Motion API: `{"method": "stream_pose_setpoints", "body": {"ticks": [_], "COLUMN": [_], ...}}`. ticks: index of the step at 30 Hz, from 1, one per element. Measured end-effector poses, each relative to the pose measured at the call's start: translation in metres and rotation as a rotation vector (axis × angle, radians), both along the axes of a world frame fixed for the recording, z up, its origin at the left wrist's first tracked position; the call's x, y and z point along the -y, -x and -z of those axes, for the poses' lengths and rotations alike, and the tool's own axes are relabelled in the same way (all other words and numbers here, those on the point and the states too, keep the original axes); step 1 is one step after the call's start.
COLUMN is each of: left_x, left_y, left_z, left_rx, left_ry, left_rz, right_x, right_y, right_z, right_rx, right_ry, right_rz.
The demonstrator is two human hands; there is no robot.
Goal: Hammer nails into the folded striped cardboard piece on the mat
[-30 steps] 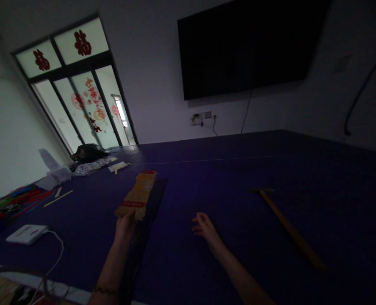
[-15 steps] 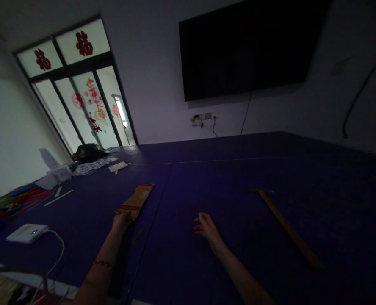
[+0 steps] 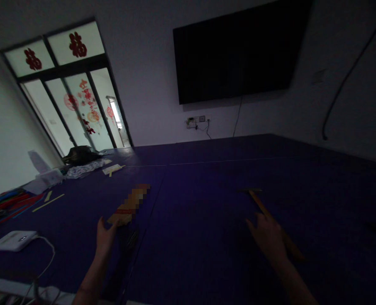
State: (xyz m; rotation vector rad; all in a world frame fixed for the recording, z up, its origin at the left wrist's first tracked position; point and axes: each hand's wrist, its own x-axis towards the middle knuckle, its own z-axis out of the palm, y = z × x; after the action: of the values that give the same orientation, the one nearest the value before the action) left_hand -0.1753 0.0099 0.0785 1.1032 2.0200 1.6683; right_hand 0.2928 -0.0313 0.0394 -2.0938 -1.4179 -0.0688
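A flat piece of brown cardboard (image 3: 124, 210) with red print lies on the dark blue tabletop (image 3: 188, 237), its far end blurred by pixels. At its near end is my left hand (image 3: 105, 237), thumb and fingers apart, the fingertips at the cardboard's edge. Several thin dark nail-like pieces (image 3: 132, 238) lie just right of that hand. On the right lies a hammer (image 3: 258, 201) with a long wooden handle and a narrow metal head. My right hand (image 3: 269, 237) is over the middle of the handle, thumb spread away; whether it touches the wood is unclear.
A white box-shaped device (image 3: 15, 240) with a white cable (image 3: 53, 250) sits at the left. Beyond it are coloured strips (image 3: 19, 203), a clear container (image 3: 50, 176), crumpled paper (image 3: 84, 168) and a black bag (image 3: 81, 154). A television (image 3: 235, 55) hangs on the wall.
My left hand has loosened from the cardboard, its thumb now spread. My right hand has moved right, from bare tabletop to over the hammer handle. The view has shifted slightly.
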Motion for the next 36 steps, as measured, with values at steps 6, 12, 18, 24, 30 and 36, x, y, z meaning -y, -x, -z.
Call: {"method": "stream_pose_setpoints", "body": {"ticks": [6,12,18,24,30,36], "left_x": [0.086,0.129,0.12,0.077,0.032,-0.023], "left_y": [-0.092,-0.156,-0.163,-0.203,-0.216,-0.155], "left_z": [0.039,0.1,0.075,0.013,0.008,-0.016], "left_rx": [0.295,0.375,0.256,0.061,0.025,-0.303], "left_ry": [0.136,0.116,0.23,0.311,0.339,0.322], "left_rz": [0.465,0.702,0.859,0.907,0.814,0.461], "right_x": [0.036,0.017,0.012,0.065,0.075,0.077], "right_y": [-0.085,-0.085,-0.025,0.118,0.21,0.235], "right_z": [0.016,-0.004,-0.012,0.005,0.001,0.023], "right_rx": [0.076,-0.235,-0.371,-0.539,-0.559,-0.57], "right_ry": [0.399,0.445,0.405,0.146,0.08,-0.202], "right_rz": [0.037,0.026,0.004,-0.142,-0.355,-0.672]}}
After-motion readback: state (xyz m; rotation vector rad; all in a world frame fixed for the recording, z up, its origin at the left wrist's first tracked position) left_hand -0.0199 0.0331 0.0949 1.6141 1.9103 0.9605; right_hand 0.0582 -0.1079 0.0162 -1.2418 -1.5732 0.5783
